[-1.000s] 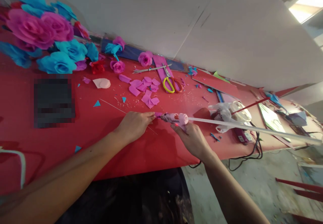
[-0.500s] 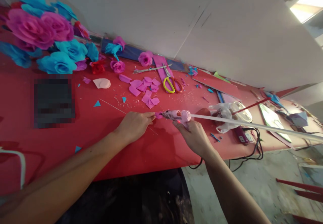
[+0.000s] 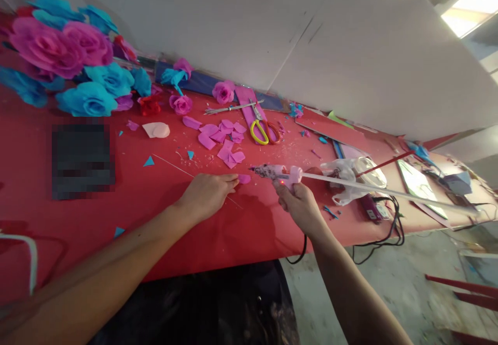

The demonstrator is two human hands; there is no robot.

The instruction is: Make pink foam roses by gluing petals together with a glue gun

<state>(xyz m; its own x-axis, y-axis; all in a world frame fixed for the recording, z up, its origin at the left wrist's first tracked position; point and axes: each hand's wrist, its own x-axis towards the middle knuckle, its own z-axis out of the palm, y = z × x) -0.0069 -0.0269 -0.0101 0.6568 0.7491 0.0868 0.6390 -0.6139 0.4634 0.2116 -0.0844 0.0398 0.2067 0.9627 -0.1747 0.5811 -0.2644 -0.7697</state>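
Observation:
My left hand (image 3: 208, 193) pinches a small pink paper petal (image 3: 244, 179) and a thin wire (image 3: 171, 165) just above the red tabletop. In my right hand (image 3: 301, 205) is a pink hot glue gun (image 3: 280, 173), its fingers wrapped round the handle. A long white glue stick (image 3: 350, 183) runs out of the gun's back. The dark nozzle points left and stands a little apart from the petal. Behind my hands lie several loose pink petals (image 3: 232, 156) and scissors (image 3: 264, 127) with yellow and red handles on a pink paper strip.
Blue and pink paper roses (image 3: 89, 96) crowd the left back. A bundle of wires (image 3: 229, 108) lies near the scissors. To the right are a plastic bag (image 3: 342, 171), a purple power box (image 3: 370, 209) and black cables (image 3: 397, 225). A white wall (image 3: 218, 28) rises behind.
The glue gun in my right hand has drawn back to the right, so its nozzle is off the petal. My left hand stays almost in place with the petal.

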